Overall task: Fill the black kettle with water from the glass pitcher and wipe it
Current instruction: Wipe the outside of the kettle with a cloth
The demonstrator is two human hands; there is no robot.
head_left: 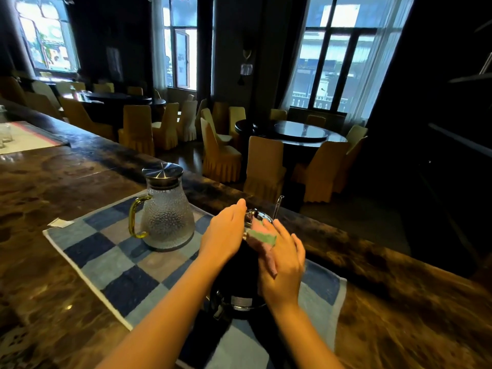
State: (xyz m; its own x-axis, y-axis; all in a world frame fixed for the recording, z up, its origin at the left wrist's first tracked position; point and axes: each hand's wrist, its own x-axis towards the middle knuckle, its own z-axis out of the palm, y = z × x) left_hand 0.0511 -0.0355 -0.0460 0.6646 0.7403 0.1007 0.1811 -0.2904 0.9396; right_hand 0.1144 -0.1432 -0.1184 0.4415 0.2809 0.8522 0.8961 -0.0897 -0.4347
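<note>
The black kettle (237, 278) stands on a blue checked mat (117, 262), its shiny lid partly showing between my hands. My left hand (226, 233) rests flat against the kettle's left side and top, fingers together. My right hand (285, 262) presses a pink and green cloth (262, 239) against the kettle's right side. The glass pitcher (166, 217), dimpled, with a steel lid and a yellow-green handle, stands upright on the mat to the left of the kettle, apart from both hands.
The mat lies on a dark marble counter (53, 209). A thin glass rod (278, 206) stands just behind the kettle. Glasses on a second mat (24, 137) sit at the far left. Beyond the counter edge are yellow-covered chairs (263, 166) and round tables.
</note>
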